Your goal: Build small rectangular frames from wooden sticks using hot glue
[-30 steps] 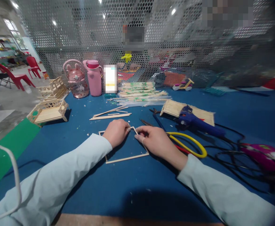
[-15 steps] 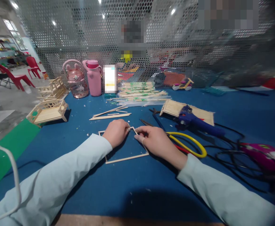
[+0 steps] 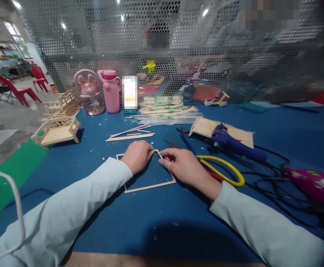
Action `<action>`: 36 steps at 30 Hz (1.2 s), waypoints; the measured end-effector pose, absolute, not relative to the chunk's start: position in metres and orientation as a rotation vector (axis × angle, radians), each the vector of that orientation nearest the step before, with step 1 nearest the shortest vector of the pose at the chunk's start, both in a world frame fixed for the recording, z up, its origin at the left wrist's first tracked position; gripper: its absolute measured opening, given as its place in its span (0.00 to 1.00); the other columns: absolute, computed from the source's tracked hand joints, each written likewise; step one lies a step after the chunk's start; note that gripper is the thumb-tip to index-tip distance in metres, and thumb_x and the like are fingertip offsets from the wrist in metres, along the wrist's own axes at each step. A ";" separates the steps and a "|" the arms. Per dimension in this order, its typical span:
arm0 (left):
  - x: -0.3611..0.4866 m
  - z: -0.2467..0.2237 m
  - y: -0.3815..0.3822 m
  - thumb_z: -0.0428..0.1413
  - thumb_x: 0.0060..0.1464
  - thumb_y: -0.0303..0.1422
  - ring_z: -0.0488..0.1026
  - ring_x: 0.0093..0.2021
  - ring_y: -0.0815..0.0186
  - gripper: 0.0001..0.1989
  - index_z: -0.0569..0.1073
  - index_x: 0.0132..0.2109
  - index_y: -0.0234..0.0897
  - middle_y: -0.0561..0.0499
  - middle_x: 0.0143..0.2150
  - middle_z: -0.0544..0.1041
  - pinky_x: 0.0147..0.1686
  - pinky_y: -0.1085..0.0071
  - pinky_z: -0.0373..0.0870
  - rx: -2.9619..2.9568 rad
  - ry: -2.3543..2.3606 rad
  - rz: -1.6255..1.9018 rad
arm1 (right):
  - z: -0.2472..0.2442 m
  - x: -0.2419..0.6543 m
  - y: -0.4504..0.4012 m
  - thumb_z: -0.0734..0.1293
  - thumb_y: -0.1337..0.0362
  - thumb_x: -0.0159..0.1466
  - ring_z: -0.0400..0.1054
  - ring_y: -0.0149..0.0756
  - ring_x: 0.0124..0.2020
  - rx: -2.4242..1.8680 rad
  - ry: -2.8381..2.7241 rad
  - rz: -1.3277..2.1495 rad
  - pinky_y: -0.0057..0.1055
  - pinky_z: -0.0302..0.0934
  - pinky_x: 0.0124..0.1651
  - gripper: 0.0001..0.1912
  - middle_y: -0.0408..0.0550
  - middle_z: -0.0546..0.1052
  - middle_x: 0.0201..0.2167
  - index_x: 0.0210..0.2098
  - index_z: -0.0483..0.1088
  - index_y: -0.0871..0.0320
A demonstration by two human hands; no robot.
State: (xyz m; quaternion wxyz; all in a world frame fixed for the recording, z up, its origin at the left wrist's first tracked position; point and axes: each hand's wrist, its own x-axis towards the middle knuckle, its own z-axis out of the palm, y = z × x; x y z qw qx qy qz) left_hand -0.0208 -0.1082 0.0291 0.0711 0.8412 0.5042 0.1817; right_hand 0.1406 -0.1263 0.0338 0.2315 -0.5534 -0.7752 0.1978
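A square frame of thin wooden sticks [image 3: 147, 186] lies flat on the blue table cover [image 3: 156, 222]. My left hand [image 3: 137, 155] rests on the frame's far side, fingers curled, pinching the sticks at the far right corner. My right hand [image 3: 182, 167] meets it at that same corner, fingertips pressed on the stick that runs down the right side. Both hands hold the corner joint together.
Yellow-handled scissors [image 3: 223, 172] lie right of my right hand. A blue glue gun [image 3: 228, 142] with black cables sits on a stick panel [image 3: 206, 127]. Loose sticks [image 3: 131, 135], a stick pile [image 3: 164, 109], two pink bottles [image 3: 111, 91] and small stick furniture [image 3: 56, 130] stand behind and left.
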 end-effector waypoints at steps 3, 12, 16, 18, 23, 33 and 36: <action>-0.021 0.029 -0.108 0.50 0.55 0.28 0.73 0.38 0.62 0.11 0.77 0.37 0.34 0.44 0.36 0.78 0.41 0.69 0.67 2.526 1.513 0.555 | 0.033 0.141 -0.126 0.63 0.62 0.54 0.57 0.28 0.19 -1.513 -2.126 0.553 0.26 0.52 0.25 0.08 0.40 0.68 0.18 0.28 0.73 0.58; -0.020 0.029 -0.108 0.50 0.55 0.29 0.73 0.38 0.62 0.11 0.77 0.36 0.34 0.44 0.36 0.78 0.41 0.69 0.67 2.533 1.517 0.547 | 0.033 0.141 -0.125 0.63 0.61 0.54 0.56 0.28 0.18 -1.513 -2.120 0.567 0.26 0.52 0.24 0.09 0.40 0.67 0.17 0.28 0.73 0.58; -0.020 0.029 -0.108 0.50 0.55 0.28 0.73 0.38 0.62 0.11 0.77 0.37 0.34 0.44 0.36 0.78 0.41 0.69 0.67 2.524 1.521 0.552 | 0.033 0.141 -0.125 0.63 0.61 0.53 0.57 0.28 0.18 -1.516 -2.122 0.555 0.26 0.52 0.24 0.09 0.40 0.68 0.18 0.28 0.73 0.58; -0.020 0.029 -0.108 0.50 0.55 0.28 0.73 0.38 0.61 0.11 0.77 0.36 0.34 0.44 0.36 0.78 0.41 0.69 0.67 2.526 1.522 0.550 | 0.033 0.141 -0.126 0.63 0.61 0.53 0.57 0.28 0.19 -1.514 -2.121 0.553 0.26 0.52 0.25 0.09 0.40 0.68 0.18 0.27 0.73 0.58; -0.021 0.030 -0.109 0.50 0.55 0.28 0.73 0.37 0.61 0.11 0.77 0.36 0.34 0.44 0.35 0.77 0.40 0.68 0.67 2.538 1.529 0.545 | 0.034 0.141 -0.126 0.64 0.61 0.53 0.57 0.28 0.19 -1.514 -2.104 0.578 0.26 0.52 0.25 0.09 0.40 0.68 0.18 0.29 0.73 0.59; -0.021 0.032 -0.109 0.50 0.55 0.30 0.72 0.39 0.61 0.11 0.76 0.40 0.34 0.45 0.38 0.77 0.41 0.68 0.67 2.455 1.532 0.580 | 0.034 0.141 -0.126 0.64 0.59 0.54 0.58 0.29 0.19 -1.530 -2.001 0.685 0.26 0.52 0.23 0.12 0.42 0.69 0.19 0.31 0.74 0.59; -0.020 0.031 -0.109 0.50 0.55 0.30 0.72 0.39 0.61 0.11 0.75 0.42 0.34 0.44 0.39 0.77 0.41 0.68 0.67 2.465 1.529 0.589 | 0.033 0.141 -0.126 0.63 0.59 0.55 0.61 0.30 0.21 -1.509 -1.961 0.735 0.26 0.55 0.24 0.13 0.44 0.72 0.22 0.32 0.74 0.60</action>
